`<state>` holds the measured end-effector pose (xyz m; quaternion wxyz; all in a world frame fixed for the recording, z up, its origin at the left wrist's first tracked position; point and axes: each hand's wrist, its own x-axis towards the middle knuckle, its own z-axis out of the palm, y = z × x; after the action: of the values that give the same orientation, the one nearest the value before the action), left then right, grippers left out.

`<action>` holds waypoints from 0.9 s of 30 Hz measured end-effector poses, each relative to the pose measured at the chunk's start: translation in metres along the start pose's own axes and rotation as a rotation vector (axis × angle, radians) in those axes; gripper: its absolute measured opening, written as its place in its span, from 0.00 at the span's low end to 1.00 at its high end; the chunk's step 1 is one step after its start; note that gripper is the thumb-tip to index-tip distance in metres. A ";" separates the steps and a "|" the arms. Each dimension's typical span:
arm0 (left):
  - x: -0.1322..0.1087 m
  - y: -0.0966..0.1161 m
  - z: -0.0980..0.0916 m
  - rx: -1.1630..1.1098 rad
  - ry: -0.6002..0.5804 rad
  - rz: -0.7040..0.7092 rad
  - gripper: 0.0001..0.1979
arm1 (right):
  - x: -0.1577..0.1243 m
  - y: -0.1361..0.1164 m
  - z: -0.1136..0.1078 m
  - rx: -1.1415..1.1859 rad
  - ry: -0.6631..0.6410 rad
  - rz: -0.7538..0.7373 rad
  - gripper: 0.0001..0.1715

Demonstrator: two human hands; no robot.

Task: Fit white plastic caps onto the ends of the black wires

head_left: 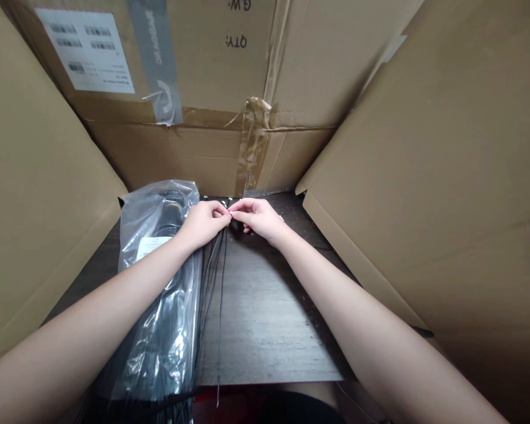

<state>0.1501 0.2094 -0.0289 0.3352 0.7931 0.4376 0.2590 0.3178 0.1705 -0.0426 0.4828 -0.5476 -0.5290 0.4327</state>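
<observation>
My left hand point(205, 222) and my right hand point(258, 218) meet at the far side of a dark wooden table point(265, 318). Both are pinched together, fingertips touching, on the top ends of several thin black cable ties point(221, 277). The ties run from the pinch back toward me and hang past the near table edge. A clear plastic bag point(159, 306) full of more black ties lies under my left forearm, with a white label on it.
Large cardboard boxes wall in the table: one at the back point(194, 88) with a shipping label and torn tape, one on the left point(30, 194), one on the right point(437, 194). Something red point(212, 400) shows below the near table edge.
</observation>
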 end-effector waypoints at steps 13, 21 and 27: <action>0.000 0.001 0.000 -0.043 -0.001 -0.037 0.10 | 0.001 0.005 0.000 0.041 0.026 -0.050 0.04; -0.001 0.002 0.000 0.002 -0.005 -0.033 0.10 | 0.002 0.007 -0.001 0.080 0.029 -0.039 0.05; 0.000 -0.002 0.001 -0.012 -0.008 -0.028 0.10 | 0.002 0.003 -0.001 0.079 0.021 -0.009 0.04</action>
<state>0.1493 0.2104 -0.0312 0.3452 0.7861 0.4456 0.2537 0.3197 0.1721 -0.0456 0.5114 -0.5302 -0.5087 0.4456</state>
